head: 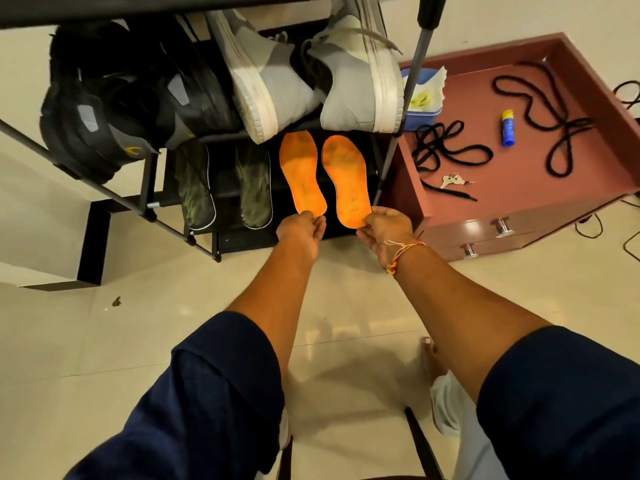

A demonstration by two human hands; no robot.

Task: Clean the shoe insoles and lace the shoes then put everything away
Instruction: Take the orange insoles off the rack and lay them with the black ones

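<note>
On the shoe rack's (207,237) lower shelf, the left hand (302,226) pinches the left orange insole (300,171); the right hand (387,227) pinches the right orange insole (347,178). Green insoles (195,188) lie beside them.

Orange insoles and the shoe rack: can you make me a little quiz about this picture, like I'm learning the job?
1. True or false: each hand holds one orange insole by its near end.
2. Which pair sits on the shelf right above the orange insoles? A) grey and white shoes B) black shoes C) green insoles
3. What long black things lie on the reddish cabinet top?

Key
1. True: the left hand pinches the left insole, and the right hand pinches the right insole.
2. A: the grey and white shoes.
3. Black shoelaces, near a blue tube and keys.
</note>
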